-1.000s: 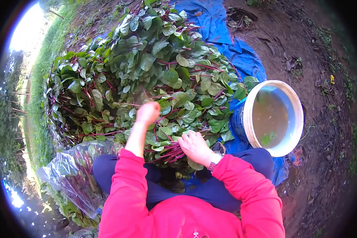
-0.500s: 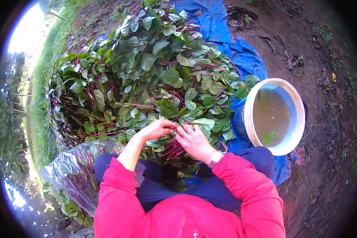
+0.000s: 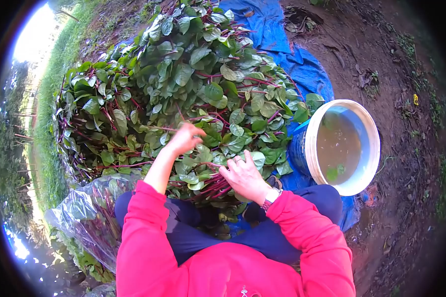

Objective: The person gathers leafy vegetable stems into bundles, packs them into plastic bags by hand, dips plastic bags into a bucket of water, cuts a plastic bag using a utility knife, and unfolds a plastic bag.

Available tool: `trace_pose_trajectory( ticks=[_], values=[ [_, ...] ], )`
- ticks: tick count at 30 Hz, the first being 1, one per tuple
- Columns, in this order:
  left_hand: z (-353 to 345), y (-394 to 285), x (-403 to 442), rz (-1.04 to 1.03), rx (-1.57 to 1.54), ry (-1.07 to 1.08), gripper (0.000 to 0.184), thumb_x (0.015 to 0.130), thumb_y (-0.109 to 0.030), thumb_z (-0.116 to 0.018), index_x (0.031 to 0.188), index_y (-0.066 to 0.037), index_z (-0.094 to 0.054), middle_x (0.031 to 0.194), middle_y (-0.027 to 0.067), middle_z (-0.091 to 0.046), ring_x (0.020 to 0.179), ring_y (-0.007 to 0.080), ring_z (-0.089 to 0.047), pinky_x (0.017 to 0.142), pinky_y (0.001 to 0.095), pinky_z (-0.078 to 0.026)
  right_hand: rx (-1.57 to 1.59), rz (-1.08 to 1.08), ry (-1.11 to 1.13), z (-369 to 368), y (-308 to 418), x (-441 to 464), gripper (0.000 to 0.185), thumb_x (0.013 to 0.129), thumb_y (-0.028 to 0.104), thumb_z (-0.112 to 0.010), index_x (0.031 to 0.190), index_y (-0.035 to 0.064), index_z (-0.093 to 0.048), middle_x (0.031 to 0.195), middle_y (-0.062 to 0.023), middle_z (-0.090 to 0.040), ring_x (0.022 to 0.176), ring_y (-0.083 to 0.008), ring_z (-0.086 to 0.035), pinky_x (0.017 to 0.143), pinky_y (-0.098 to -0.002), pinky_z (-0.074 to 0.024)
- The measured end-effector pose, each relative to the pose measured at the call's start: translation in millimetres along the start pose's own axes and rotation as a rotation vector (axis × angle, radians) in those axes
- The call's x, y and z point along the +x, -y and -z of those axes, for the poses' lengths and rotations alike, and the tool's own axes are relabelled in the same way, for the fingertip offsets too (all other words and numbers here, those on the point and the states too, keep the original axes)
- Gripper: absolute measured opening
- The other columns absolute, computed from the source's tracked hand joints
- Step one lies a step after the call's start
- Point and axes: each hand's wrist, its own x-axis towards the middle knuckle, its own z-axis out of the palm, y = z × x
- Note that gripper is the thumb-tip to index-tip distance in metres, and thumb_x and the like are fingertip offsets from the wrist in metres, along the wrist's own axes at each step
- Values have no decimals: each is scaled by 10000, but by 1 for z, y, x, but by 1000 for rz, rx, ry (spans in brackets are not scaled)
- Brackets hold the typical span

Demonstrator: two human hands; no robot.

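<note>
Nearest the body, the person's crossed legs in dark trousers (image 3: pixel 319 200) frame a bundle of purple-red stems (image 3: pixel 215 189), which lies just in front of the lap. The right hand (image 3: pixel 245 177) rests over it, its fingers bent and pressed together around the stems. If that grasp slackens, the loose stems could fan out or slip, since no tie shows on them. The left hand (image 3: pixel 186 138) hangs a little farther out over the leaves, fingers curled; whether they pinch anything I cannot tell. Tugging a tangled stem there could snap it or tear leaves. Beside the left knee sits a clear plastic bag (image 3: pixel 82 213) of stems; a knee shifting sideways could crush it. Near the right knee, a bucket (image 3: pixel 310 143) of murky water could spill if knocked. Beyond spreads the leafy heap (image 3: pixel 186 74), on blue tarp (image 3: pixel 305 74).
</note>
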Motion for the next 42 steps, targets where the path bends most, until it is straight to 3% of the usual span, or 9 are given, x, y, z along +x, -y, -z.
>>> trace_pose_trajectory(
  ticks=[2,7,22,24,29,34,37,38,42],
  values=[
    [6,-2,6,338,332,-211,358,700,-41,-583,1025,-189,-609,1226,104,-414,1101,315,-429,867,436,-409,22,54,-54,-6,-1,-1,206,745,169,-513,938,109,-554,779,-69,-520,799,-230,-543,814,-463,-382],
    [3,31,11,377,750,-123,260,743,-113,-544,981,-197,-602,1282,59,-382,1191,281,-371,884,496,-378,25,48,-45,-6,0,0,214,745,166,-516,948,105,-547,774,-65,-526,792,-222,-538,768,-422,-391],
    [16,40,18,412,744,-90,193,776,-140,-518,933,-185,-621,1326,51,-328,1232,281,-323,908,519,-351,3,-16,33,-1,7,-2,130,716,142,-529,830,79,-531,776,-41,-529,811,-187,-520,688,-341,-376],
    [18,37,17,327,797,-153,141,768,-190,-553,883,-171,-631,1242,51,-429,1176,260,-387,879,484,-374,-16,-9,15,-2,7,-2,126,727,151,-518,833,84,-530,773,-34,-528,809,-185,-514,685,-339,-376],
    [23,-16,6,140,472,48,181,768,-321,-589,839,-159,-627,797,60,-621,792,249,-604,669,414,-472,-11,-9,-21,-7,6,0,202,722,152,-521,904,64,-533,863,-58,-529,876,-199,-512,729,-350,-381],
    [37,-88,-18,27,-263,528,283,774,-327,-623,973,-127,-648,896,116,-642,831,265,-614,740,326,-479,-89,31,-126,-3,1,2,313,730,159,-522,1014,27,-516,1150,-149,-496,1044,-261,-483,834,-392,-377],
    [28,-69,-12,102,-362,582,297,798,-317,-611,1013,-113,-631,934,121,-639,811,235,-617,750,326,-471,-54,4,-9,-6,3,-1,232,729,148,-516,939,49,-512,960,-113,-537,949,-252,-506,784,-380,-381],
    [27,-65,-9,316,-494,540,258,789,-261,-607,988,-99,-632,909,104,-639,837,266,-601,774,341,-464,-16,-4,61,-7,3,-2,168,728,147,-516,875,66,-508,853,-88,-544,891,-233,-514,751,-363,-381],
    [-9,2,-11,231,444,-143,352,736,-171,-618,1080,-143,-550,1072,48,-540,1091,248,-465,893,422,-387,-2,34,-74,-12,4,-1,165,708,149,-528,849,64,-513,771,-67,-536,858,-220,-517,743,-366,-376]
  ],
)
